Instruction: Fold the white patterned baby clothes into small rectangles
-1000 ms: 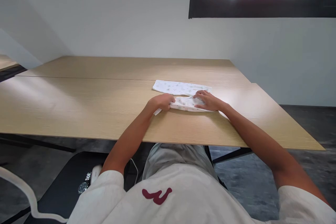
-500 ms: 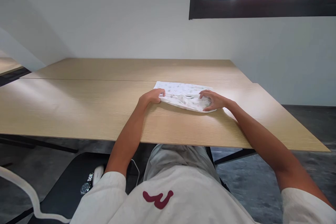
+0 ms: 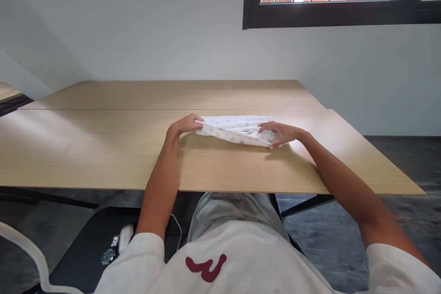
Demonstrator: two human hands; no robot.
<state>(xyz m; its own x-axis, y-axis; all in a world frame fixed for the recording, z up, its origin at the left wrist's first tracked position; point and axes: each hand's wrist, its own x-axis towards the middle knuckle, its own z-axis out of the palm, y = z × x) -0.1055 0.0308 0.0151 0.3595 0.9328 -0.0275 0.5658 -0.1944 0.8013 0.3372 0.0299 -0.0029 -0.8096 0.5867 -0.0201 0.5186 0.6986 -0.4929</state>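
Observation:
A white cloth with a small printed pattern [image 3: 234,134] lies partly folded on the wooden table, its near edge raised. Its left end is pinched between the thumb and fingers of my left hand [image 3: 186,124], and that corner is pulled taut. At the cloth's right end, my right hand [image 3: 283,133] curves its fingers and thumb around the bunched fabric. The exact kind of cloth cannot be made out.
The light wooden table [image 3: 103,147] reaches to a grey wall with a dark-framed window [image 3: 327,16]. A black chair [image 3: 82,239] beside me bears a wristwatch [image 3: 109,255] and a white object [image 3: 125,237]. A white curved tube [image 3: 31,250] stands at lower left.
My left hand has moved left and slightly up, drawing the cloth's left end out and stretching the near edge. My right hand stays about where it was. The view has shifted a little.

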